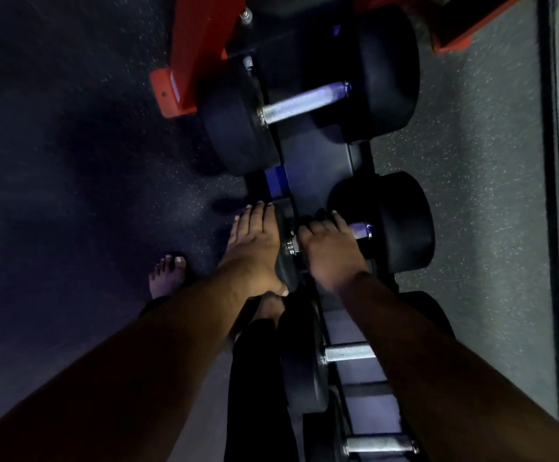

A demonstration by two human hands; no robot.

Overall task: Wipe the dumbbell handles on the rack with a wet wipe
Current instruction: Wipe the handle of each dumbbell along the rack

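Note:
Several black dumbbells lie on a low dark rack [308, 161] running away from me. My right hand [328, 251] grips the metal handle [361, 230] of the middle dumbbell [401, 225], fingers curled over it. No wet wipe shows; my hand hides whatever lies under it. My left hand [254, 248] rests flat, fingers straight, on that dumbbell's left head [286, 261]. A bigger dumbbell [388, 71] lies farther along, its handle [304, 103] bare. Two nearer handles [348, 353], [379, 445] show below my right forearm.
A red machine frame [188, 61] stands at the rack's far end, left, and another red part [454, 31] at the top right. Dark speckled rubber floor [71, 161] lies left, grey floor [471, 195] right. My bare foot [166, 275] stands left of the rack.

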